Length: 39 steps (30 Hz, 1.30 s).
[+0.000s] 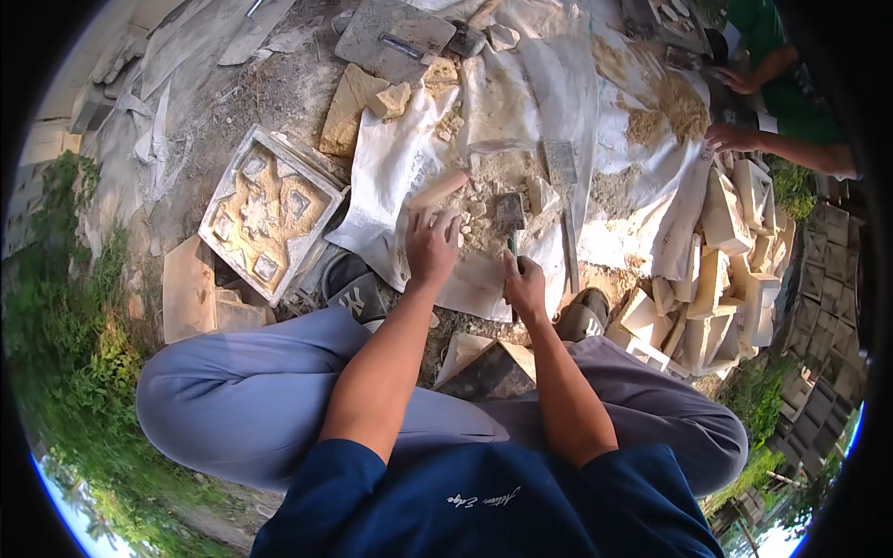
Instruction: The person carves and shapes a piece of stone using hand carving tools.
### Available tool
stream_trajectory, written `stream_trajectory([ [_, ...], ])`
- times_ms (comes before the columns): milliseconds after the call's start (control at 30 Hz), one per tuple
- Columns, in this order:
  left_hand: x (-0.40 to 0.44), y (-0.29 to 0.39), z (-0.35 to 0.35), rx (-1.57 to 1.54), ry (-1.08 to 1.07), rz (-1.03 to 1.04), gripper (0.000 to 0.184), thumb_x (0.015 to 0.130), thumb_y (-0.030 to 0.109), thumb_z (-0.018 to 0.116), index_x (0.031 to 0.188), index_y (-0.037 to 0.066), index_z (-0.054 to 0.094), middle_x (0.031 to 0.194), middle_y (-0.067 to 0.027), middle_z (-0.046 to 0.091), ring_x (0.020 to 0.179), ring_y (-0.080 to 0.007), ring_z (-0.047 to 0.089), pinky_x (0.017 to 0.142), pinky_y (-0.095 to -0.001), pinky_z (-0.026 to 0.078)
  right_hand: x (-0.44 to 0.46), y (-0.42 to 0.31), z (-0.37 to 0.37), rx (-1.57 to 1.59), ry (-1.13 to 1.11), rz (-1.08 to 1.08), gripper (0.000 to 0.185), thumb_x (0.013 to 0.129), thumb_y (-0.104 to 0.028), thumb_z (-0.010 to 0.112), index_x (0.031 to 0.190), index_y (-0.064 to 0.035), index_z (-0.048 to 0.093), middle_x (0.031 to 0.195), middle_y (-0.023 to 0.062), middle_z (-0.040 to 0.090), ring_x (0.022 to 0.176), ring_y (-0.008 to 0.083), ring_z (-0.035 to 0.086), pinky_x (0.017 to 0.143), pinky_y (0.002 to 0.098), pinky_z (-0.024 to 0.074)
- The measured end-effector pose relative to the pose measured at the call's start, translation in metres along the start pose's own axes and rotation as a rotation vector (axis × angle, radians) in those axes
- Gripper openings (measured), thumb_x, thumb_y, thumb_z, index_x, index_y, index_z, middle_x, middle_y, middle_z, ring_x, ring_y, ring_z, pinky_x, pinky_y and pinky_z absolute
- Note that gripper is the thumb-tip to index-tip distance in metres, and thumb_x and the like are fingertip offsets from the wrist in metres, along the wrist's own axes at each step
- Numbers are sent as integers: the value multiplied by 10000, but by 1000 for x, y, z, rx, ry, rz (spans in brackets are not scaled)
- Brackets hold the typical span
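Observation:
My right hand (pixel 526 286) is closed round the handle of a small trowel (pixel 509 212). Its flat, greyish blade rests over broken tan lumps and powder (pixel 484 200) on the white sheet. To the left, the fingers of my left hand (pixel 434 249) are curled on a pale tan block (pixel 413 221), mostly hidden under them. Just beyond those fingers lies a rounded, tan, stick-like piece (pixel 440 189). A flat rectangular metal tool (pixel 560 162) lies right of the lumps.
A square mould (pixel 270 214) with a star-like pattern sits at left. Tan blocks (pixel 358 107) and a plastering float (pixel 395 39) lie farther off. Stacked pale hollow pieces (pixel 721 270) stand at right. Another person's hands (pixel 735 137) reach in at upper right. My shoes (pixel 586 314) flank the sheet.

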<state>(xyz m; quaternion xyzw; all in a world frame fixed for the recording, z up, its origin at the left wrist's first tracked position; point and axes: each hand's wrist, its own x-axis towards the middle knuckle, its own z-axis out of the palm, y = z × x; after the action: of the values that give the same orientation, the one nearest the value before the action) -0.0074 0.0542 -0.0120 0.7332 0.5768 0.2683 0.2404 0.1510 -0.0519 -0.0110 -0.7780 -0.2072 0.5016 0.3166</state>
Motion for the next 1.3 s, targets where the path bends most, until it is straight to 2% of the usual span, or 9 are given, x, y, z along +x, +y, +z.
stream_trajectory([
  [67, 15, 3, -7, 154, 109, 148, 220, 794, 140, 712, 1007, 102, 672, 1031, -74, 586, 1008, -312, 527, 871, -416, 438, -1, -18, 0, -387, 181, -133, 430, 935, -330, 591, 758, 61, 570, 552, 220, 518, 469, 339, 514, 501, 424, 407],
  [367, 87, -21, 5, 50, -200, 193, 203, 870, 243, 640, 958, 66, 593, 911, -159, 606, 864, -379, 584, 788, -461, 475, 10, -16, 8, -197, 129, -130, 436, 926, -318, 585, 705, 55, 534, 616, 281, 529, 646, 443, 526, 640, 465, 420],
  [433, 87, -20, 9, 102, -267, 220, 244, 875, 299, 639, 930, 69, 581, 874, -144, 609, 815, -372, 613, 692, -467, 508, 13, -18, 6, -137, 122, 84, 494, 956, -376, 532, 713, 54, 541, 603, 266, 515, 611, 411, 513, 630, 464, 415],
  [567, 86, -26, 17, 112, -149, 305, 268, 876, 338, 637, 926, 81, 583, 872, -140, 619, 785, -355, 636, 617, -446, 525, 4, -33, -3, -303, 195, -150, 525, 975, -406, 494, 728, 55, 538, 572, 215, 482, 542, 290, 432, 556, 431, 380],
  [867, 86, -30, 16, 72, -145, 278, 289, 866, 350, 649, 906, 70, 587, 850, -145, 619, 787, -370, 630, 658, -463, 518, 19, -19, 26, -235, 132, -156, 604, 961, -489, 488, 704, 55, 537, 570, 179, 493, 538, 251, 455, 549, 414, 388],
  [933, 82, -30, 14, 82, -131, 290, 290, 867, 352, 649, 912, 73, 584, 850, -144, 618, 794, -371, 627, 661, -462, 516, 29, -14, 26, -186, 88, -171, 584, 982, -491, 469, 666, 0, 488, 521, 27, 402, 507, 132, 397, 471, 351, 335],
  [1067, 66, -24, 0, 153, -190, 276, 317, 864, 359, 646, 981, 77, 562, 951, -148, 608, 889, -370, 605, 778, -460, 485, 40, -25, -4, -266, -158, -26, 586, 952, -572, 472, 661, -63, 487, 511, -41, 371, 391, 84, 336, 364, 298, 257],
  [1100, 58, -25, -3, 197, -185, 307, 334, 863, 360, 643, 1004, 70, 553, 988, -150, 602, 921, -369, 596, 818, -459, 469, 39, -30, -14, -369, -112, -72, 676, 931, -578, 503, 706, 51, 606, 556, 123, 532, 525, 203, 508, 517, 402, 414],
  [1300, 14, -24, -7, 239, -183, 131, 349, 942, 316, 514, 1080, -4, 493, 1051, -215, 606, 925, -383, 605, 798, -482, 478, 17, -26, -18, -121, -84, 0, 614, 951, -582, 459, 603, -75, 472, 488, -19, 373, 380, 99, 344, 352, 296, 256],
])
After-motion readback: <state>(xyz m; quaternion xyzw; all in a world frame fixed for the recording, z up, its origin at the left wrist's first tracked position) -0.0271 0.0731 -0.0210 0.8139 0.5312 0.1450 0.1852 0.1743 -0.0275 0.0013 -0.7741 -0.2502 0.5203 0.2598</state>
